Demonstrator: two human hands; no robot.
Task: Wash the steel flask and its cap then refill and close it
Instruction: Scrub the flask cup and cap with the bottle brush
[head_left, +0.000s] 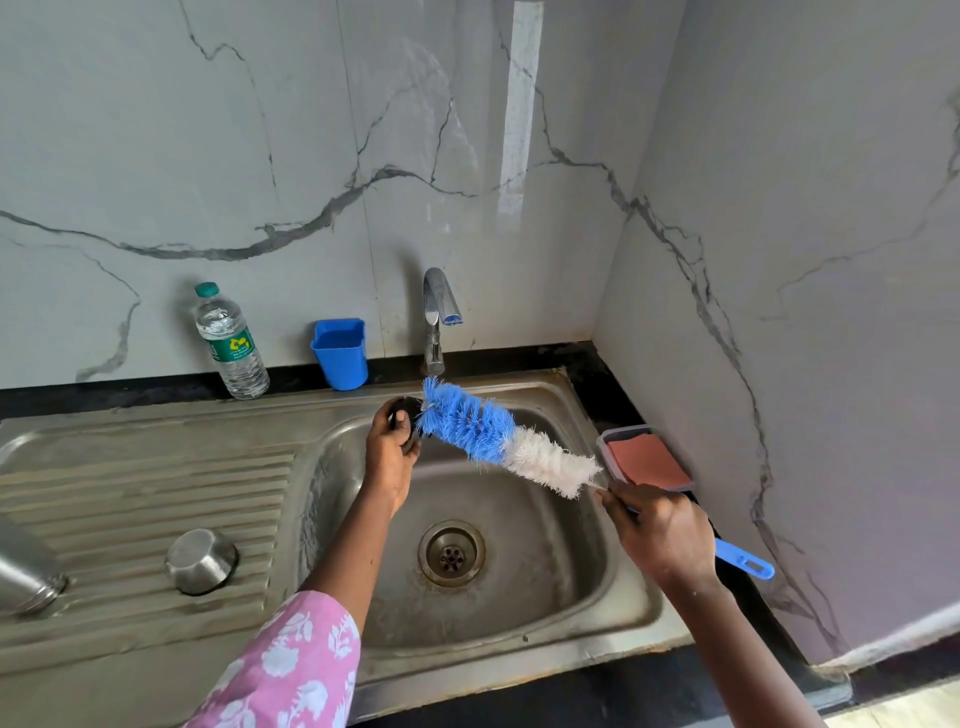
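Glossy grey-veined marble walls met in a corner behind a brushed stainless sink. Its ribbed drainboard ran off to the left and its rounded basin sloped to a perforated drain. The steel flask lay on its side on the ribs at the far left edge, cut off by the frame. Over the basin, between tap and drain, a bottle brush slanted up to the left, blue bristles at the tip and white ones nearer the handle. The right hand gripped its blue plastic handle, fingers curled round it. The left hand pinched a round black cap between thumb and fingers, and the blue bristles touched it. A ridged clear plastic bottle and a blue cup stood against the wall beside the chrome tap. A tray holding a reddish pad sat on the black counter, just beside the right hand. A domed steel cup stood upside down on the ribs, near the flask.
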